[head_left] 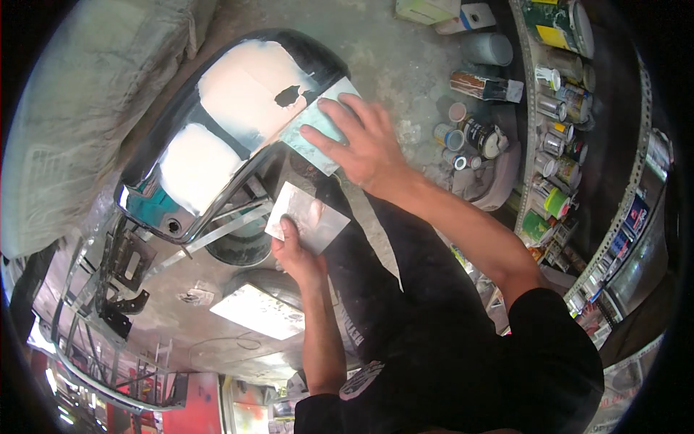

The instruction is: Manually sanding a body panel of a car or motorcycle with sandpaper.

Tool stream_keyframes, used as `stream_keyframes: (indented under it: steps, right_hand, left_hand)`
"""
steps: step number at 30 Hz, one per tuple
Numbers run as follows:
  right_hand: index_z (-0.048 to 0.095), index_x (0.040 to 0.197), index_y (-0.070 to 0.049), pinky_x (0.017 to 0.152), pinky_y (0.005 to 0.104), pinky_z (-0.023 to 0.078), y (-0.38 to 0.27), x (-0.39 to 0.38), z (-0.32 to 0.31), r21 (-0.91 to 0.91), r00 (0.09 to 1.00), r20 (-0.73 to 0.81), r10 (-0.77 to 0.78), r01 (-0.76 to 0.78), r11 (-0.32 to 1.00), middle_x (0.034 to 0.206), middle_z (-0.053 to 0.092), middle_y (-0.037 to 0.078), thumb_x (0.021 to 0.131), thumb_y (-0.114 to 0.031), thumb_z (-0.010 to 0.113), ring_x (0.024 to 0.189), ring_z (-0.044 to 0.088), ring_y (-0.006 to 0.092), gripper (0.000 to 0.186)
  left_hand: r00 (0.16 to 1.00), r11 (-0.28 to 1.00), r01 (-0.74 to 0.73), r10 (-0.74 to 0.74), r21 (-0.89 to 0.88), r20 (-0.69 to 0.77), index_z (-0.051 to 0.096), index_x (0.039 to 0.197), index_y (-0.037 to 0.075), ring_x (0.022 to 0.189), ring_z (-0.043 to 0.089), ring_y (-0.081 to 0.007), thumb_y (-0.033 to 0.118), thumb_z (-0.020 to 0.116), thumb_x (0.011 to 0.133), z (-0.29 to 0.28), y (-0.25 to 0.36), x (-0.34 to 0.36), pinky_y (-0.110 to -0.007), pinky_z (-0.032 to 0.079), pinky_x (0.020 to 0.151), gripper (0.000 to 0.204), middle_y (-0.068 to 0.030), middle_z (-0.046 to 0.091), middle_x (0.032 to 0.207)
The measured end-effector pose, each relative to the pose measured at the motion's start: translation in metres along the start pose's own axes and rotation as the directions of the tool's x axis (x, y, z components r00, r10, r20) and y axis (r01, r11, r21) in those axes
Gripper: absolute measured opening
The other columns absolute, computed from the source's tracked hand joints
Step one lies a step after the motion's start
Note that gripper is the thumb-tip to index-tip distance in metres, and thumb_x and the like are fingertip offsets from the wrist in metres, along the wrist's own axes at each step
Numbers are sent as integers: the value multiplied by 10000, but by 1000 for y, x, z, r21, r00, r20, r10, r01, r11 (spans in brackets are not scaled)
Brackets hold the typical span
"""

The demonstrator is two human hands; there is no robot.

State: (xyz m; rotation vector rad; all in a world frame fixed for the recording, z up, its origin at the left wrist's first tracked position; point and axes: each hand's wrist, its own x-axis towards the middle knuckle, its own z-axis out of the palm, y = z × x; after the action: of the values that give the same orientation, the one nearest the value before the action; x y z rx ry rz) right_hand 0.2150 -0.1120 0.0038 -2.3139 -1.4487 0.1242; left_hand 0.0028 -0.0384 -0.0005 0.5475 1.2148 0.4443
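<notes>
A dark car bumper (137,155) lies across the upper left, with a pale pinkish filler patch (235,83) and a whiter patch (199,163) on it. A dark, ragged hole shows in the larger patch. At the bumper's near right edge, my right hand (365,141) presses a pale green sheet of sandpaper (314,137) down, fingers spread over it. Lower and nearer to me, my left hand (293,249) pinches a thin, shiny square plate (311,217), thumb on top. The plate is apart from the bumper.
A metal stand (206,239) is under the bumper, with a dark round tub (238,246) below. Shelves of paint cans (553,145) run along the right. More cans (477,137) stand on the floor. A grey cover (87,94) hangs at the left.
</notes>
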Motion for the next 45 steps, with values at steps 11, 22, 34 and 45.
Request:
stream_keyframes:
  steps: [11, 22, 34, 45]
  right_hand:
    - [645, 1337, -147, 908, 513, 416, -9, -12, -5, -17, 999, 47, 3, -2, 1000, 1405, 537, 166, 804, -71, 667, 1257, 502, 393, 539]
    - [635, 1358, -146, 932, 512, 429, -19, 0, 16, -40, 1000, -8, 3, -3, 999, 1430, 516, 184, 816, -64, 658, 1268, 504, 400, 549]
    - [617, 1378, -120, 917, 506, 414, -24, -5, 0, -16, 999, 41, 18, -17, 1000, 1405, 524, 193, 821, -63, 645, 1264, 501, 403, 560]
    - [610, 1403, -154, 899, 493, 430, -19, -1, 23, -27, 997, -74, 2, -4, 1000, 1422, 521, 208, 869, -101, 609, 1250, 513, 403, 537]
  left_hand:
    - [1000, 1000, -7, 7, 4, -7, 568, 1317, -38, 1061, 715, -248, 234, 581, 1077, -9, -1, 4, -407, 581, 949, 362, -140, 692, 1204]
    - [1000, 1000, 5, -5, 9, -25, 567, 1325, -40, 1054, 715, -247, 246, 572, 1083, -10, 3, 5, -399, 580, 938, 375, -140, 693, 1210]
    - [1000, 1000, 2, -2, -12, 4, 568, 1327, -43, 1067, 708, -239, 255, 577, 1083, -9, 4, 6, -394, 572, 948, 385, -138, 691, 1207]
    - [1000, 1000, 12, -12, -4, -7, 575, 1316, -38, 1054, 713, -235, 228, 574, 1082, -16, 4, 8, -393, 576, 945, 354, -136, 698, 1202]
